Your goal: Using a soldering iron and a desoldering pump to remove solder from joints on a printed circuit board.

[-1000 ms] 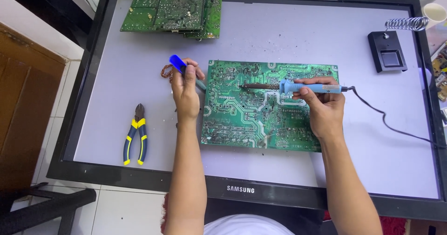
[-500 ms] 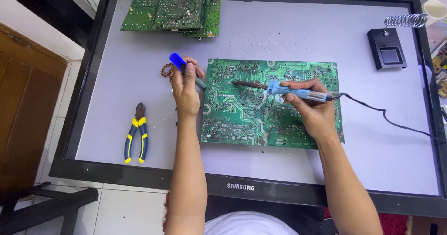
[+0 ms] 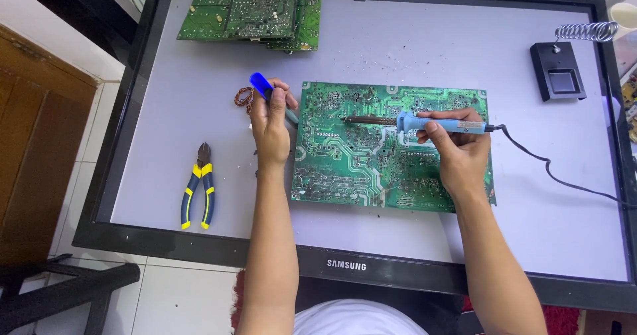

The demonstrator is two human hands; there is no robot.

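Observation:
A large green circuit board (image 3: 358, 169) lies solder side up on a white panel with a black frame (image 3: 411, 49). My right hand (image 3: 461, 152) grips a blue-handled soldering iron (image 3: 424, 122), held level, its dark tip resting on the upper middle of the board. My left hand (image 3: 271, 126) sits at the board's left edge and holds a blue-capped tool (image 3: 262, 84) that points down toward the board. A small coil of copper braid (image 3: 244, 97) lies just left of that hand.
Yellow-handled cutting pliers (image 3: 198, 187) lie at the panel's left. Stacked green boards (image 3: 252, 6) sit at the top left. A black soldering stand with a spring coil (image 3: 561, 69) stands at the top right. The iron's black cord (image 3: 564, 179) trails right.
The soldering iron and my right hand have shifted left across the board. My left hand has stayed at the board's left edge.

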